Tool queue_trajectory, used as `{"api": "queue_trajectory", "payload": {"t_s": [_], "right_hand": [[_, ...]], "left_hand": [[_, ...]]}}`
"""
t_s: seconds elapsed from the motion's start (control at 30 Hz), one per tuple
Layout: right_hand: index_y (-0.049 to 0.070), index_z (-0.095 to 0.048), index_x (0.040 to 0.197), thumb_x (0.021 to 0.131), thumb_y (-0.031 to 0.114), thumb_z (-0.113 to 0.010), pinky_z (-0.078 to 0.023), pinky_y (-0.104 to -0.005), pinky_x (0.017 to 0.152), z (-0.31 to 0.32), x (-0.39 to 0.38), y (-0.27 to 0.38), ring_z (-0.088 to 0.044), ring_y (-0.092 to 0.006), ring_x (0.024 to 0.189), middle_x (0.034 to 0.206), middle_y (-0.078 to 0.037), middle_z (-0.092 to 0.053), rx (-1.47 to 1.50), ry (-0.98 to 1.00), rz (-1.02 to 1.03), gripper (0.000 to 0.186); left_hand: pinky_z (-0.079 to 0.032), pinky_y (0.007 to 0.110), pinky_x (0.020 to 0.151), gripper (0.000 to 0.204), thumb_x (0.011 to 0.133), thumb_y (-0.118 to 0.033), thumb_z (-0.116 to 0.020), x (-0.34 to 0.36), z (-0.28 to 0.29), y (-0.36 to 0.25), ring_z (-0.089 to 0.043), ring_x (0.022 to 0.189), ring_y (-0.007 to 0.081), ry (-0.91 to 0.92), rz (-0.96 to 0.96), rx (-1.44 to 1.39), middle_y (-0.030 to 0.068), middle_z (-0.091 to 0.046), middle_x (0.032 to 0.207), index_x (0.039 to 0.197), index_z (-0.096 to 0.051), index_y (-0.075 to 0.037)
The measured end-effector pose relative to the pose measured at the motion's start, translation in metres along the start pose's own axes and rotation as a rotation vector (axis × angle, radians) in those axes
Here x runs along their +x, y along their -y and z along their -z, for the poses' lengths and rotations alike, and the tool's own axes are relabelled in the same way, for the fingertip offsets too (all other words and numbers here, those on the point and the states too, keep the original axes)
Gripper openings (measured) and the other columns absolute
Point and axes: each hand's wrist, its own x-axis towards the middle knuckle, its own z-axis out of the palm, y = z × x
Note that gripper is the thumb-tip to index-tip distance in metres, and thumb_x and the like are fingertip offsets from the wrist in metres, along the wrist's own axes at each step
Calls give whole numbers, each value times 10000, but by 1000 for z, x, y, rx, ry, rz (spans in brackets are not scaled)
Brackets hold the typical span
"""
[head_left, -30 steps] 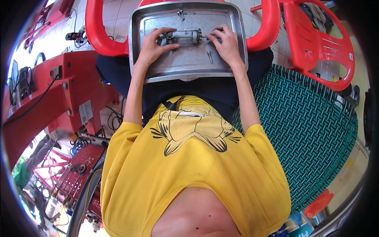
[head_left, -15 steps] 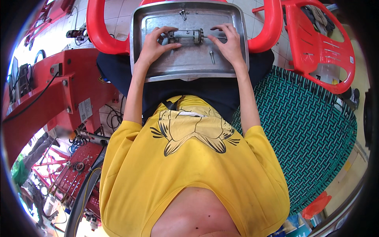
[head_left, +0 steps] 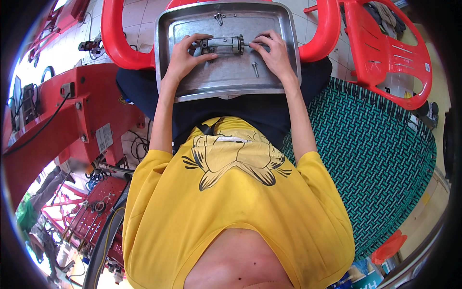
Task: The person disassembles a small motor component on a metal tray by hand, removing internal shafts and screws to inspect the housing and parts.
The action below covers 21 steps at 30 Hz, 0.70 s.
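Note:
My left hand (head_left: 187, 58) is closed around the left end of a clear metal-capped cylinder (head_left: 222, 45), which lies crosswise over the steel tray (head_left: 202, 86). My right hand (head_left: 272, 54) has thumb and index finger pinched on the thin rod (head_left: 246, 44) poking out of the cylinder's right cap. A few small screws (head_left: 218, 19) lie near the tray's far edge, and a single long bolt (head_left: 255, 69) rests below the cylinder, beside my right hand.
The tray sits between red plastic armrests (head_left: 319, 41), above my dark-clothed lap. A red chair (head_left: 394, 72) and a green woven seat (head_left: 365, 164) are on the right. Red machinery (head_left: 62, 115) with cables fills the left side, over a tiled floor (head_left: 134, 19).
Half a second ago my right fingers were slightly more spread along the rod; now their tips are close by the cap. The tray, hands and cylinder appear shifted slightly left in view.

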Motion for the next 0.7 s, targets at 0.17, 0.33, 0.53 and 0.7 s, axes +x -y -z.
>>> {"api": "queue_trajectory", "payload": {"t_s": [0.17,0.33,0.53,0.7], "right_hand": [[49,-768,1054,869,269,-853,-505,-416,984,5,-1,6,-641,-294,1125,1151,-99,-642,15,-48,20,300],[67,-667,1277,825,221,-886,-538,-397,1000,19,-6,14,-666,-271,1113,1209,-112,-631,67,-27,-63,525],[38,-567,1387,888,215,-850,-578,-399,963,29,-21,13,-705,-278,1107,1288,-165,-641,136,-70,-189,600],[12,-545,1346,1038,212,-678,-581,-422,857,23,-20,8,-739,-320,964,1105,-223,-702,172,-96,-305,392]], "left_hand": [[-552,352,854,574,741,-294,-952,1,-1,2,-682,946,200,-12,-10,-15,69,-749,1092,1265,-759,-160],[-549,360,814,572,723,-320,-955,1,-3,4,-665,912,218,-26,-18,-38,88,-722,1001,1249,-771,-194],[-544,360,792,561,729,-314,-954,1,-2,2,-666,927,213,-38,-34,-54,71,-732,1028,1247,-773,-196],[-541,339,775,563,736,-321,-952,1,-3,4,-659,911,198,-33,-24,-43,61,-737,1029,1253,-771,-194]]}}
